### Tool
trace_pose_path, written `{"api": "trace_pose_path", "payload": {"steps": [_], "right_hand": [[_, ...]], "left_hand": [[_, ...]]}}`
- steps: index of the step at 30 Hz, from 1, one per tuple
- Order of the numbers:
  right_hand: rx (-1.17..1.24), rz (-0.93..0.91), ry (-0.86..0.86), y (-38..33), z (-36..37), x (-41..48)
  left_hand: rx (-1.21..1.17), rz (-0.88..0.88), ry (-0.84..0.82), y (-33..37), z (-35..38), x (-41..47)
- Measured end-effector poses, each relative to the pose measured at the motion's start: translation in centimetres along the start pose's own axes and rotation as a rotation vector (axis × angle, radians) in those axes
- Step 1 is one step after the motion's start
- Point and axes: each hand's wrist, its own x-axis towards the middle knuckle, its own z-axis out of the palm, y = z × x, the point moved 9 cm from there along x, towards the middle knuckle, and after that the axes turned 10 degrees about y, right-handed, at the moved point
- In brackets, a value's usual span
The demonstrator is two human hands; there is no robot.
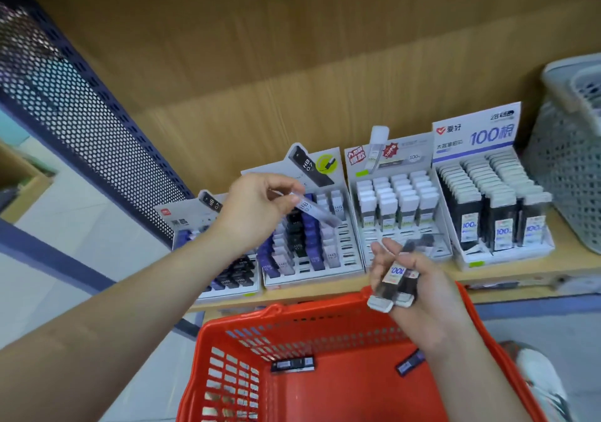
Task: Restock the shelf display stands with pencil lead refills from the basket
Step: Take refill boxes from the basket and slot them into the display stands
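While a slim clear refill (313, 208) marked HB hangs tilted above a display stand (309, 252) of dark and purple cases, pinched at its upper end between thumb and fingertips of the left hand (257, 208), the right hand (422, 291) curls its fingers round a small bundle of black, white-capped refills (395, 283) over the far rim of the red basket (341, 399). Two loose dark refills (292, 364) lie apart on the basket's floor, and that stand sits among others on a wooden shelf (507, 272) with a grey mesh basket (566, 168) at its right end.
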Motion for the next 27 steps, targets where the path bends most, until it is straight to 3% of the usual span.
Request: {"api": "trace_pose_path", "payload": {"steps": [4, 11, 27], "right_hand": [[-0.015, -0.021, -0.029, -0.7, 0.0, 0.5], [-0.031, -0.054, -0.051, -1.6, 0.4, 0.7], [0.037, -0.050, -0.042, -0.6, 0.2, 1.3]], "left_hand": [[0.170, 0.119, 0.052, 1.0, 3.6, 1.8], [0.346, 0.168, 0.006, -0.1, 7.8, 3.4], [0.405, 0.260, -0.123, 0.7, 10.3, 4.5]]}}
